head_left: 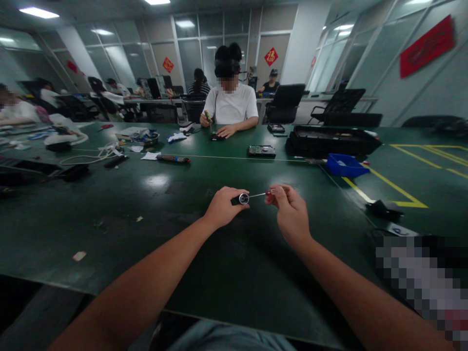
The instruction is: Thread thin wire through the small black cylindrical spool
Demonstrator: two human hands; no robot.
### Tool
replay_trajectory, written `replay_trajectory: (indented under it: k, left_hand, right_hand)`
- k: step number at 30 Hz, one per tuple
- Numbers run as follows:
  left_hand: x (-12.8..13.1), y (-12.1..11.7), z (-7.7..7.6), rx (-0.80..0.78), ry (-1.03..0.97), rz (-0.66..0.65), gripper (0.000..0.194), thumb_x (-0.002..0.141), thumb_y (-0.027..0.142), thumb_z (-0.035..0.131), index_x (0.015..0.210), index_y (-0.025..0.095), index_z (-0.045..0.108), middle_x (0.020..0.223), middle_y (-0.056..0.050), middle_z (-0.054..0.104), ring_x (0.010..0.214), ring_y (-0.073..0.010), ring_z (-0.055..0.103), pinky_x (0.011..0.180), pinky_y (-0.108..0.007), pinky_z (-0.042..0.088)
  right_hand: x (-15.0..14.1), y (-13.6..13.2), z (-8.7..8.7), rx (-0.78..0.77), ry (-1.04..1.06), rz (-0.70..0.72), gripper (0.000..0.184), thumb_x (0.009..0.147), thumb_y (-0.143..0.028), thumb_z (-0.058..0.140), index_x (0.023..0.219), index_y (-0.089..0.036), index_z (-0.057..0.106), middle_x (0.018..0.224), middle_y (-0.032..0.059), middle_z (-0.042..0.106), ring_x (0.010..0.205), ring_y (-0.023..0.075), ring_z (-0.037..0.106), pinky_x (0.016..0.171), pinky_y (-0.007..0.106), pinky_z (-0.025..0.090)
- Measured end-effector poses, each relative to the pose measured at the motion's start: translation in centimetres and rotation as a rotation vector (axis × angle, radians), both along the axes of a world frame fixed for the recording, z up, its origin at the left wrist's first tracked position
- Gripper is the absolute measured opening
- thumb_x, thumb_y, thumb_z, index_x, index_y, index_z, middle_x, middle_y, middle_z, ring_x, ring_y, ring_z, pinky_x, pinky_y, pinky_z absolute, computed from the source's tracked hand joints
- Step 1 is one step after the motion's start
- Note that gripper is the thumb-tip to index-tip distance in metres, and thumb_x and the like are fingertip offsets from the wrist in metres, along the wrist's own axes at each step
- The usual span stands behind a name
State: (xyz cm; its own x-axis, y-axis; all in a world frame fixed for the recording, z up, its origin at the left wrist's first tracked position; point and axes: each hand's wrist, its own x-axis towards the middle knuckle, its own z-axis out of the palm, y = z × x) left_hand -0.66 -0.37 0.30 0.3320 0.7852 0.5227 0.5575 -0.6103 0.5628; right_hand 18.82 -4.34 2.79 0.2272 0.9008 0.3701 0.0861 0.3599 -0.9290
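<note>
The left hand point(224, 207) grips a round metal-rimmed part point(243, 198) above the green bench point(109, 214); the right hand point(292, 212) holds a screwdriver point(259, 194), its shaft pointing at the part. Beyond them lie a drive point(261, 151) and a blue bin point(345, 165), with a person point(234, 103) seated opposite.

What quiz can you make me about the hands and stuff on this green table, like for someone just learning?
1. Fill in: the camera wearer's left hand holds a small, ___, silver-rimmed object.
2. Which of the wearer's hands holds the thin, straight, metal-shafted, partly red tool?
3. True or false: the blue plastic bin is to the right of the silver-rimmed object.

Key: 1. round; 2. the right hand; 3. true.
</note>
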Motion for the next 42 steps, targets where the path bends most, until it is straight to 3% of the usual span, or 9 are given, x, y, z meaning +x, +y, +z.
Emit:
replay_trajectory:
  k: [3,6,19,30,37,42]
  left_hand:
    - [0.0,0.0,0.2,0.021,-0.023,0.012,0.037,0.079,0.028,0.083,0.114,0.025,0.073,0.110,-0.002,0.077,0.101,-0.0224,0.065,0.090,-0.038,0.048]
    - [0.1,-0.1,0.3,0.023,-0.007,0.029,0.037,0.079,0.031,0.083,0.114,0.025,0.073,0.108,-0.003,0.077,0.100,-0.0231,0.065,0.089,-0.038,0.049]
    - [0.2,0.0,0.0,0.014,0.060,0.031,0.040,0.079,0.035,0.082,0.116,0.025,0.073,0.106,-0.002,0.076,0.098,-0.0238,0.064,0.088,-0.038,0.048]
    - [0.3,-0.1,0.1,-0.002,0.071,0.033,0.039,0.080,0.036,0.081,0.116,0.026,0.073,0.104,-0.002,0.076,0.097,-0.0235,0.065,0.088,-0.038,0.048]
    - [0.2,0.0,-0.1,0.000,0.075,0.023,0.039,0.080,0.038,0.081,0.116,0.026,0.073,0.105,-0.003,0.076,0.097,-0.0236,0.065,0.088,-0.038,0.048]
    - [0.1,0.0,-0.1,0.009,0.068,0.023,0.037,0.081,0.035,0.081,0.115,0.025,0.073,0.103,-0.003,0.076,0.096,-0.0229,0.064,0.086,-0.036,0.047]
  right_hand:
    - [0.5,1.2,-0.3,-0.173,0.327,0.056,0.021,0.089,-0.041,0.063,0.087,-0.020,0.065,0.079,0.0016,0.064,0.067,0.0147,0.061,0.066,0.032,0.055]
    - [0.9,1.7,-0.4,-0.191,0.405,0.054,0.023,0.086,-0.043,0.067,0.083,-0.020,0.064,0.076,0.0007,0.062,0.065,0.0137,0.058,0.062,0.030,0.054]
    - [0.2,-0.1,0.1,0.055,-0.164,-0.122,0.022,0.098,-0.041,0.051,0.096,-0.022,0.060,0.081,0.0021,0.066,0.071,0.0168,0.062,0.071,0.035,0.051]
    - [-0.1,-1.2,0.9,0.131,-0.392,-0.133,0.021,0.100,-0.039,0.048,0.100,-0.023,0.060,0.080,0.0026,0.069,0.072,0.0185,0.066,0.071,0.034,0.049]
    - [0.3,-1.3,1.3,0.143,-0.636,-0.244,0.036,0.088,-0.051,0.066,0.069,-0.024,0.055,0.060,-0.0013,0.061,0.052,0.0151,0.054,0.055,0.031,0.039]
    - [0.2,-1.5,1.2,0.232,-0.642,-0.067,0.014,0.095,-0.033,0.054,0.103,-0.023,0.060,0.087,0.0051,0.073,0.077,0.0206,0.069,0.068,0.033,0.049]
